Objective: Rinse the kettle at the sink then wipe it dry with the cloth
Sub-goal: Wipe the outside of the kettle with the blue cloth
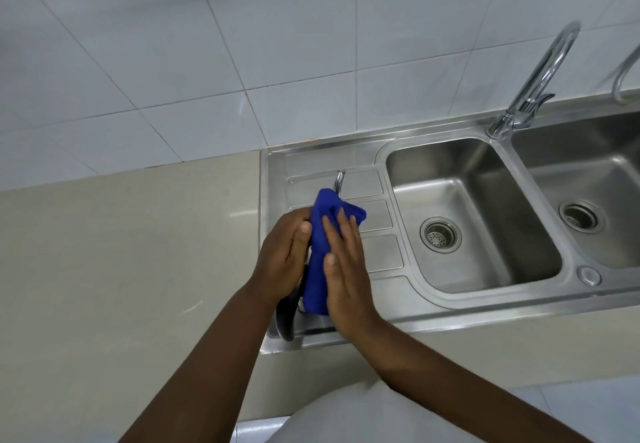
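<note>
The kettle stands on the steel drainboard (379, 252), left of the sink basin (485, 196). Only its curved metal spout (339, 182) and its black handle (286, 318) show; hands and cloth hide the body. A blue cloth (320, 262) is draped over the kettle's top and near side. My left hand (282, 259) wraps the kettle's left side, thumb against the cloth. My right hand (346, 279) lies flat with fingers stretched, pressing the cloth onto the kettle's right side.
A chrome gooseneck faucet (540, 75) rises behind the divider between the left basin and a second basin (606, 179); no water runs. Both drains have strainers. A beige countertop (121, 269) spreads to the left, with a white tiled wall behind.
</note>
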